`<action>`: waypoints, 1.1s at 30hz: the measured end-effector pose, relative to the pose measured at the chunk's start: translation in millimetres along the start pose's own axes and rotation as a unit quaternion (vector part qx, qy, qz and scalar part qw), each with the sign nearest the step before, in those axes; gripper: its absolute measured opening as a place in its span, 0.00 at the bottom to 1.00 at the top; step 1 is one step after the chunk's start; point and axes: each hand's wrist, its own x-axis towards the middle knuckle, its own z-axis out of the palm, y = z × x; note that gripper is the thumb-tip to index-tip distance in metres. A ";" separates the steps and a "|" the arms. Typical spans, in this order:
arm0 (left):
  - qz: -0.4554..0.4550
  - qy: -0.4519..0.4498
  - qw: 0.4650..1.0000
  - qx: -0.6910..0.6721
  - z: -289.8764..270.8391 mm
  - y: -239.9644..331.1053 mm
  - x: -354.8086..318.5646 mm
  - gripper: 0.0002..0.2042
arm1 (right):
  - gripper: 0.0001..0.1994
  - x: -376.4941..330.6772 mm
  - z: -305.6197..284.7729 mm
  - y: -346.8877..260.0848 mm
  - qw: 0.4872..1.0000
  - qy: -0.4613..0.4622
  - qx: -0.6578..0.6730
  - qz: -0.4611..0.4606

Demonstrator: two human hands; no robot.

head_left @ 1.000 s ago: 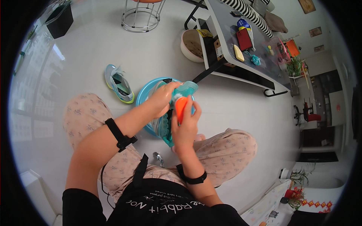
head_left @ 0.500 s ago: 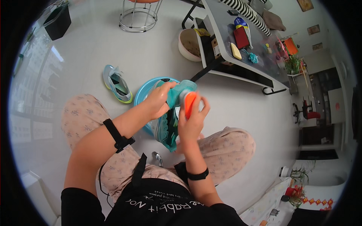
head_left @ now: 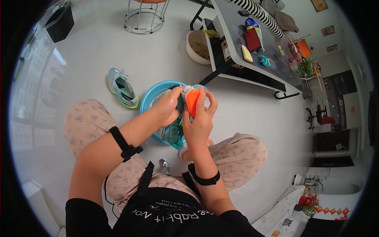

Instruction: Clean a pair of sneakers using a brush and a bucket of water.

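My left hand (head_left: 169,106) is closed on a teal shoe (head_left: 173,131) over a blue basin (head_left: 147,96). Part of the shoe is hidden behind my hands and forearm. In my right hand (head_left: 200,118) is an orange-backed scrub brush (head_left: 192,102), its pale bristles against the shoe's far end, close to my left fingers. On the floor left of the basin lies another shoe (head_left: 123,90), light grey-blue with a yellow-green sole edge.
A low table (head_left: 237,63) stands to the far right, carrying a red case (head_left: 253,39), a yellow soap-like block (head_left: 247,53) and a blue mesh puff (head_left: 264,60). Beside it is a whitish tub (head_left: 198,47). Farther off are a wire stool (head_left: 145,17) and a black bin (head_left: 60,24).
The shoe has tilted and dropped lower over the basin, so less of its teal upper shows beyond my hands. The brush has moved slightly left and away from me.
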 end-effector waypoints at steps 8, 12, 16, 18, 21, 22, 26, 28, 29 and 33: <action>-0.010 0.044 0.999 -0.013 -0.5 6.2 1.5 0.14 | 0.32 -10.9 4.8 14.1 0.999 0.030 -0.015 0.024; -0.013 0.015 0.998 -0.054 2.4 8.4 8.0 0.14 | 0.31 12.7 -1.9 12.4 0.998 0.063 -0.002 -0.003; -0.014 0.003 0.997 -0.070 -0.6 13.7 7.5 0.13 | 0.31 -16.9 8.7 17.6 0.999 0.043 -0.005 -0.001; -0.013 0.006 0.998 -0.059 -2.4 8.1 9.9 0.15 | 0.31 -12.3 6.8 20.8 0.998 0.058 -0.010 0.015; -0.022 0.021 0.998 -0.062 11.6 9.0 3.9 0.15 | 0.31 17.7 -2.6 12.6 0.996 0.091 -0.008 -0.002; -0.028 0.033 0.997 -0.061 13.8 9.4 2.9 0.15 | 0.31 21.1 -3.3 11.3 0.995 0.101 -0.009 -0.010; -0.009 0.011 0.998 -0.058 2.2 15.7 8.7 0.14 | 0.31 -21.3 14.5 25.7 0.998 0.032 -0.012 0.060; 0.000 0.014 0.998 -0.054 -3.0 17.3 11.5 0.13 | 0.32 -36.1 13.3 32.5 0.994 -0.043 -0.014 0.100; 0.011 0.042 0.997 -0.070 -6.9 16.1 16.5 0.13 | 0.32 -38.1 15.9 41.1 0.994 -0.045 -0.014 0.100; 0.032 0.054 0.995 -0.082 -6.7 20.1 16.1 0.12 | 0.44 -33.5 14.1 58.8 0.977 0.012 0.078 0.200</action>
